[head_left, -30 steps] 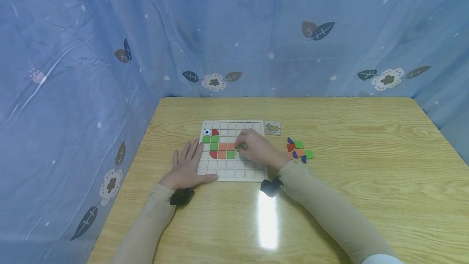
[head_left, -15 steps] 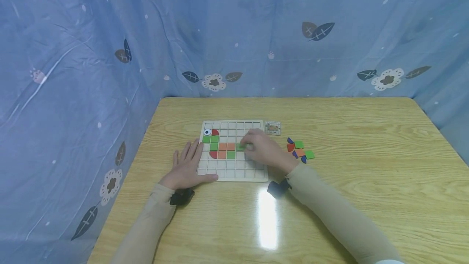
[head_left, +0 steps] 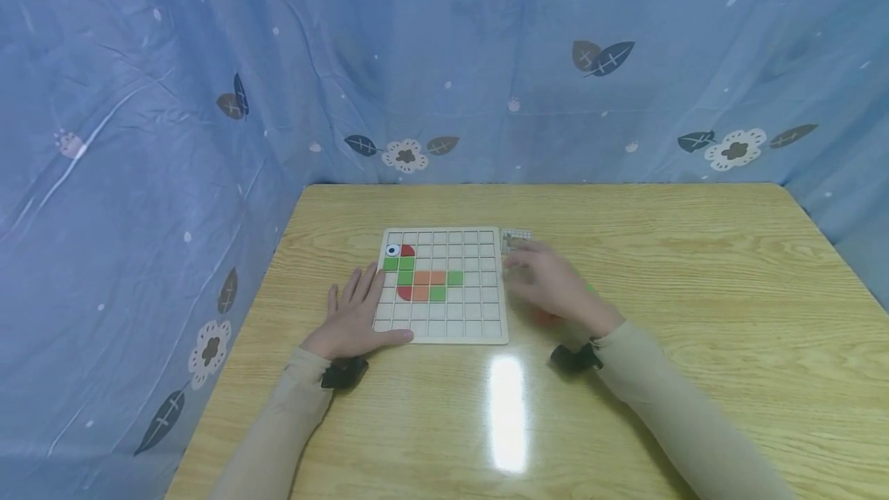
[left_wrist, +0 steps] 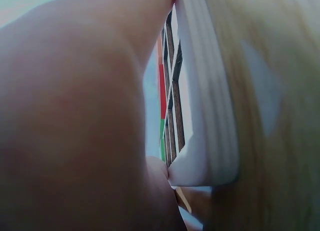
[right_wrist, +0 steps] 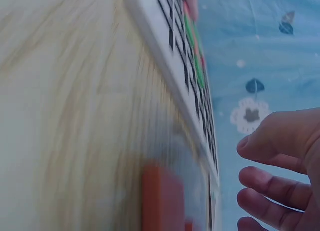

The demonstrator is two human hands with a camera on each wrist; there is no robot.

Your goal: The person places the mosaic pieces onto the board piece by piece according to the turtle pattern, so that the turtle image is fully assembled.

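My left hand (head_left: 356, 325) rests with fingers spread on the left edge of a white grid board (head_left: 486, 328), thumb on its front rim. Set in the board's squares are a round eye tile (head_left: 393, 250), red quarter-round tiles (head_left: 407, 251), and green (head_left: 454, 278) and orange tiles (head_left: 429, 278). My right hand (head_left: 552, 284) is just past the board's right edge, blurred. In the right wrist view its bent fingers (right_wrist: 265, 183) stand apart from the thumb with nothing between them. Below shows a blurred orange-red tile (right_wrist: 162, 201). The loose pile is mostly hidden by this hand.
A small picture card (head_left: 517, 236) lies by the board's upper right corner, partly behind the right hand. One loose green tile (head_left: 590, 288) peeks out beyond that hand. The wooden table (head_left: 694, 253) meets a blue patterned curtain (head_left: 514, 60) at the back and left.
The right hand has let go of a green tile, which now lies in the board to the right of the orange ones, and has moved right toward the loose pile. The left hand stays put.
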